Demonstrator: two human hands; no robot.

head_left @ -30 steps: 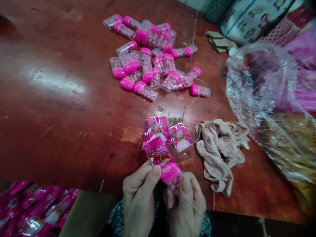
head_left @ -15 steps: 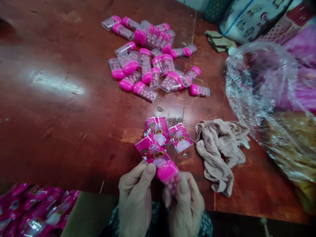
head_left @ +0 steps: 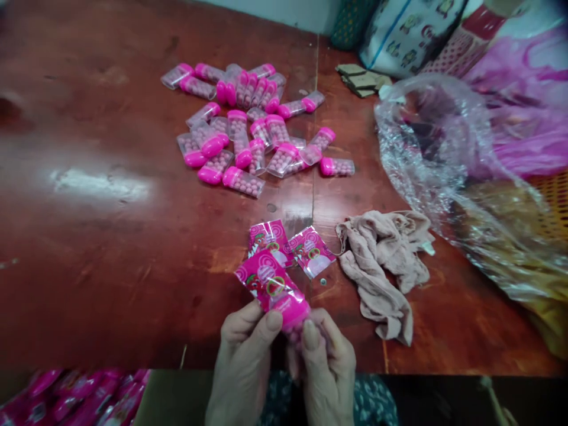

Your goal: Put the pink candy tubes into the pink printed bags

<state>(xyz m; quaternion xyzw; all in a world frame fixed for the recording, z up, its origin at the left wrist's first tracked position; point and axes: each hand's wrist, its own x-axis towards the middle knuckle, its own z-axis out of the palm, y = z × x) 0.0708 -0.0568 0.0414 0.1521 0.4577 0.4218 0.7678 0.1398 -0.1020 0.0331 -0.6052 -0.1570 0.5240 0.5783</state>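
Note:
Near the table's front edge, my left hand [head_left: 248, 349] pinches a glossy pink printed sleeve [head_left: 270, 281] between thumb and fingers. My right hand [head_left: 322, 355] grips a clear candy tube [head_left: 295, 322] with a pink cap, filled with round pink candies. The capped end of the tube sits inside the near end of the sleeve, and the candy-filled end is partly covered by my right fingers. Just beyond lie more flat pink sleeves, one small stack [head_left: 271, 236] and another sleeve [head_left: 312, 251] to its right.
Many pink-capped candy tubes [head_left: 244, 180] lie scattered farther back on the brown table [head_left: 110, 266]. A crumpled beige cloth [head_left: 381, 266] is to the right, beside a clear plastic bag [head_left: 421, 142]. Pink wrapped packs [head_left: 80, 396] fill the lower left, below the table edge.
The tube's pink cap has gone from the mouth of the sleeve to inside it, as my hands came closer together. The whole view has shifted slightly.

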